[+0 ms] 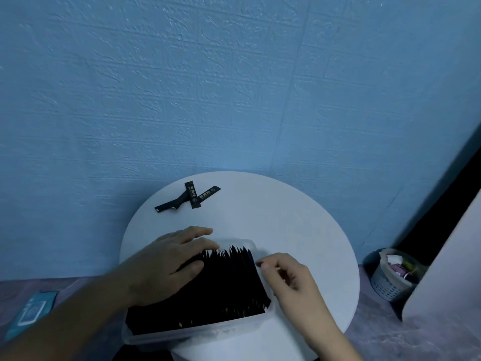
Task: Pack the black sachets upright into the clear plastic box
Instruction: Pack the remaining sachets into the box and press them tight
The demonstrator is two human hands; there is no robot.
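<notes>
Left hand (pixel 166 264) lies flat, fingers straight, palm down on the far left part of the packed row, fingertips reaching to the far rim of the box. Right hand (pixel 289 280) sits at the box's right side, fingers curled, thumb and forefinger drawn together just at the far right corner; whether they have hold of anything cannot be told from here. And there's the clear plastic box (pixel 197 334), at the near edge of the round white table (pixel 299 230), its near end over the table's rim. It's crammed with black sachets (pixel 223 290) standing on end, jagged tops showing in a tight dark block from wall to wall. Over at the far left of the table, well apart from the box, at least 3 loose sachets (pixel 193 195) lie flat and crossed over each other. Blue textured wall (pixel 234 87) behind. On the floor, a grey basket (pixel 387 285) to the right, a blue packet (pixel 31 311) to the left.
</notes>
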